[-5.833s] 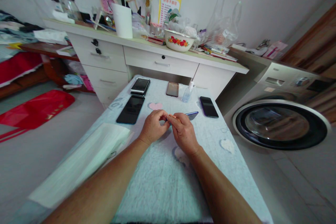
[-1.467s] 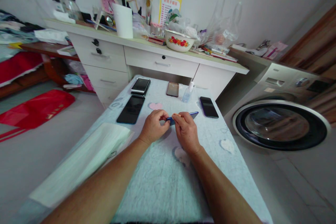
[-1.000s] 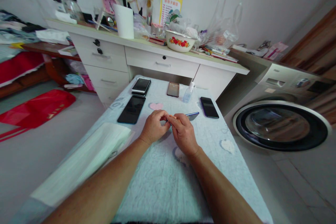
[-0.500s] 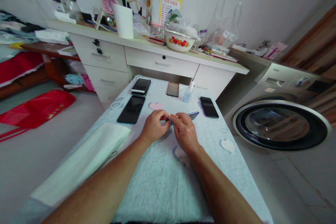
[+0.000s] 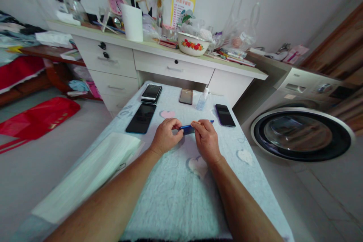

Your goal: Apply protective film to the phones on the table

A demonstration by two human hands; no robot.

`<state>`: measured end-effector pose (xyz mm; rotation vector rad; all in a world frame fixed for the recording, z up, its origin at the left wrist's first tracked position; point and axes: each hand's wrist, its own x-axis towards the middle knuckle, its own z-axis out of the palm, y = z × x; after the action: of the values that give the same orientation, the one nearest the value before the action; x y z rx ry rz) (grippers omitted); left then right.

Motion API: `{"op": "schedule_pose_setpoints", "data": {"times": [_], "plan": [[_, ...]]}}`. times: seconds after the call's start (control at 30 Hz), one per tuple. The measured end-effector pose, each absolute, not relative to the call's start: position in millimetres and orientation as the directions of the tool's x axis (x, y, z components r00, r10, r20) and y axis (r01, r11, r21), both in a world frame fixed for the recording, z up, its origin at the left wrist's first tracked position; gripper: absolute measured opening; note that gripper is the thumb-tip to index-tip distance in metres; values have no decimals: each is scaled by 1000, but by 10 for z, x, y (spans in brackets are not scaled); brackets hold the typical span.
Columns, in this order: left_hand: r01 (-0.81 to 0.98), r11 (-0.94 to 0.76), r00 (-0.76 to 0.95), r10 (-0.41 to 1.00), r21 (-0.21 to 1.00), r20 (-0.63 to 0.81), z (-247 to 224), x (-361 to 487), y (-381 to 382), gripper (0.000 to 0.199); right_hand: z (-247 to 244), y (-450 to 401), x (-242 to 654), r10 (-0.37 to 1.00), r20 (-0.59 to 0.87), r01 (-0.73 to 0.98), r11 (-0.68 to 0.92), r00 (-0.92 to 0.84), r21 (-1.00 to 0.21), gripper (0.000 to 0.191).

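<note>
My left hand (image 5: 168,135) pinches the left end of a blue phone (image 5: 187,130), which is tilted on edge above the cloth. Its blue side edge shows between the two hands. At the phone's right part, my right hand (image 5: 206,138) is closed with thumb and forefinger against the edge; whether something small is between those fingertips, I cannot make out. A large dark phone (image 5: 141,118) lies flat to the left of my left hand. On the right lies another dark phone (image 5: 225,115). Beyond the hands are a clear spray bottle (image 5: 202,100) and a brownish phone case (image 5: 186,96).
A stack of phones (image 5: 151,93) sits at the table's far left. White folded cloth or paper (image 5: 90,176) lies along the left edge. Behind stands a white desk (image 5: 176,64) with a paper roll (image 5: 132,22) and a flowered bowl (image 5: 194,44); a washing machine (image 5: 300,102) is at right.
My right hand has slid to the right along the phone's edge, away from my left hand. More of the blue edge now shows between them. My left hand has stayed nearly in place.
</note>
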<state>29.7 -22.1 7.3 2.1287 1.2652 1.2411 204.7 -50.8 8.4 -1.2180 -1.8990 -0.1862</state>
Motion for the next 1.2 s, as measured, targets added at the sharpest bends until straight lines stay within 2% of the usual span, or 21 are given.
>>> {"op": "schedule_pose_setpoints", "data": {"times": [0.5, 1.2], "plan": [[507, -522, 195, 845, 686, 498, 59, 303, -208, 8, 87, -424, 2348, 697, 716, 835, 411, -30, -365, 25], [496, -524, 190, 843, 692, 503, 45, 302, -199, 9, 33, -329, 2563, 681, 726, 871, 294, 98, -393, 25]]}}
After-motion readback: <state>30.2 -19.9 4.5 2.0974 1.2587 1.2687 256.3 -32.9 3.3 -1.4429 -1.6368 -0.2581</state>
